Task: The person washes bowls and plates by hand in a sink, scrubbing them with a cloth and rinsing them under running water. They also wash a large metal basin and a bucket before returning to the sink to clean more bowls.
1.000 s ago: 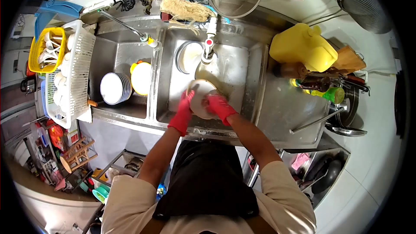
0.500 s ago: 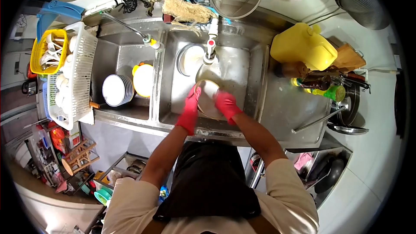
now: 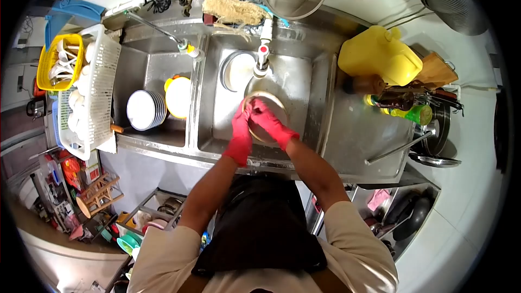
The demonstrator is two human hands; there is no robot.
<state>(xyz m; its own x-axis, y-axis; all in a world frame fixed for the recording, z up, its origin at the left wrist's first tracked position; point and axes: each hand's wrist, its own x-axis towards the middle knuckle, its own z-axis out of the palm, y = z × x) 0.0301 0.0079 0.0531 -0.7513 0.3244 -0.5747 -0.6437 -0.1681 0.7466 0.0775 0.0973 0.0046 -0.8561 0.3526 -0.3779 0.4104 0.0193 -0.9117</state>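
Step in hand: washing a plate [image 3: 271, 109] in the right basin [image 3: 296, 84], under the faucet [image 3: 261, 61].
Hands: left hand [image 3: 241, 127], red-gloved, clamped on the plate's left rim; right hand [image 3: 267, 119] pressed on its face, apparently scrubbing.
Next move, by judgement: rinse, then transfer left.
Surroundings: stacked plates [image 3: 142, 109] and yellow bowl [image 3: 178, 96] in left basin; white rack [image 3: 89, 89]; yellow jug [image 3: 380, 54] on counter [image 3: 355, 135]. The faucet crowds the plate.

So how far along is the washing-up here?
A stack of plates and a yellow dish sit in the left basin, and a white rack holds crockery. Left hand and right hand hold a bowl under the tap. One plate waits behind.
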